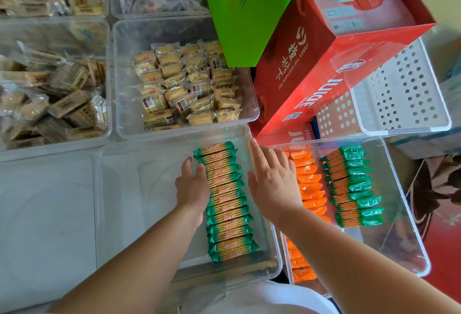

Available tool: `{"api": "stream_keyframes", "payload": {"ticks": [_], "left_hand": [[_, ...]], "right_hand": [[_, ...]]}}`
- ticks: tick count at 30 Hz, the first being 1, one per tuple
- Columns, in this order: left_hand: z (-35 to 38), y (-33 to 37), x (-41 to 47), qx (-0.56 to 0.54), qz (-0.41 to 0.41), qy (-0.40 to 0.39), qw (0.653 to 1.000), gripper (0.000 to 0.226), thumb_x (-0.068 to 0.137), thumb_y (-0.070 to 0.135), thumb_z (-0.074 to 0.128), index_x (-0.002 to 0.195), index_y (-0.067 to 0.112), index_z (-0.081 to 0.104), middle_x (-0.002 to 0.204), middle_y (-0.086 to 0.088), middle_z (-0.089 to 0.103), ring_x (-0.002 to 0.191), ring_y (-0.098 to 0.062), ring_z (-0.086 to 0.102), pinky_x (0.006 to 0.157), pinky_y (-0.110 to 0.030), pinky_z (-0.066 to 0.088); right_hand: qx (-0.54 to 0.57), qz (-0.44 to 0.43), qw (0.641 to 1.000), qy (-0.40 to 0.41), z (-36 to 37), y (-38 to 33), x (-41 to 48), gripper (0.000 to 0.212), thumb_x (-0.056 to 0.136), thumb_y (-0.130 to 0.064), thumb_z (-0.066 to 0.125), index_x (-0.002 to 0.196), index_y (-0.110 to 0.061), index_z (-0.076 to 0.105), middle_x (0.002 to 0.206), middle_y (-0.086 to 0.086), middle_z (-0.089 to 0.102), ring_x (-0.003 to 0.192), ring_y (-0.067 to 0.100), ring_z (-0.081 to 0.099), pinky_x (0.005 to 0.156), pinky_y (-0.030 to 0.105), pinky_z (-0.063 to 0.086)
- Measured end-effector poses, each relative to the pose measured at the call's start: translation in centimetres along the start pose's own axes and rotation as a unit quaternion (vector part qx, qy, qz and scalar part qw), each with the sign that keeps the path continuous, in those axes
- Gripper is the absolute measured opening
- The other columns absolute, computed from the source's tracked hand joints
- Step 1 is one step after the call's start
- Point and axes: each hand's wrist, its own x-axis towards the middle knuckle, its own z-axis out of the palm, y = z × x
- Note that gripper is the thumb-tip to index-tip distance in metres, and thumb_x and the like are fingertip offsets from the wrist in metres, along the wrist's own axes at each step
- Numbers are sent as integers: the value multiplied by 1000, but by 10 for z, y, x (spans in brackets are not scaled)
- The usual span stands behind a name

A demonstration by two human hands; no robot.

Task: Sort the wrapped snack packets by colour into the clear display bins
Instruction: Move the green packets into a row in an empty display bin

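Fingers of both hands released, the left hand presses the row of green-wrapped snack packets in the clear plastic bin, lower centre; the right hand lies flat alongside. An uneven shove could topple the row.

Both arms are bare and reach forward from the lower edge of the view, converging slightly. Left forearm: runs up and to the right. Left hand: back uppermost, fingers straight and held together, pointing away from the body. Right forearm: runs up and to the left. Right hand: back uppermost, fingers straight and slightly spread. The hands lie near each other, not touching
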Motion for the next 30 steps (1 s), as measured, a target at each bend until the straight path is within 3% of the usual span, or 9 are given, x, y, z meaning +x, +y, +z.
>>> {"api": "stream_keyframes", "payload": {"ticks": [4,7,11,15,18,21,23,26,30], "left_hand": [[8,-3,-10,-42,-15,-49,998,37,104,52,33,141,51,33,120,0,64,91,-17,73,57,-31,57],[7,0,-11,-32,9,-47,998,34,105,49,34,138,46,38,112,3,68,87,-14,73,52,-26,53],[-1,-5,-18,-10,28,-49,998,40,100,57,38,139,49,36,122,3,64,99,-15,69,65,-33,54],[-6,-6,-43,164,169,69,969,51,97,51,51,143,31,41,142,-5,46,128,-24,48,103,-46,45],[-4,0,-76,276,341,130,889,49,97,47,54,135,16,52,129,-8,55,120,-27,50,98,-45,44],[20,9,-103,289,406,126,858,52,93,49,49,130,13,57,124,-6,61,116,-27,53,98,-45,45],[48,18,-124,309,443,108,834,57,91,52,47,129,11,59,122,-7,60,114,-27,53,96,-44,44],[88,20,-143,383,438,103,807,67,89,59,44,134,12,56,128,-8,57,117,-28,50,98,-43,42],[119,3,-159,447,360,139,807,79,89,63,36,147,10,42,150,-14,43,139,-35,37,112,-53,35]], "right_hand": [[-5,2,1000,5,1,0,1,73,91,-27,58,156,-15,28,133,0,52,117,25,44,98,45,42],[1,-2,1000,1,-1,0,1,73,92,-27,58,157,-15,26,134,0,51,119,25,43,101,44,40],[13,-29,999,-8,-9,7,0,72,97,-45,51,157,-19,24,137,-1,48,121,25,42,101,43,39],[54,-44,997,20,-30,47,-14,66,98,-57,37,151,-18,37,136,2,52,122,28,47,99,46,42],[71,-26,995,62,-45,105,-40,59,99,-54,38,141,-16,51,131,5,57,117,32,53,96,47,45],[33,5,998,57,-56,171,-69,52,90,-49,47,127,-15,64,121,7,64,106,36,61,87,45,46],[-39,3,999,-6,-59,212,-86,61,77,-56,51,123,-19,67,116,3,66,105,34,62,91,43,43],[-133,-44,984,-114,-60,254,-99,82,58,-69,67,125,-23,63,118,-3,63,116,28,58,103,45,30],[-189,-122,965,-134,-52,280,-94,101,41,-64,84,127,-15,64,118,2,64,122,31,56,105,56,31]]}}
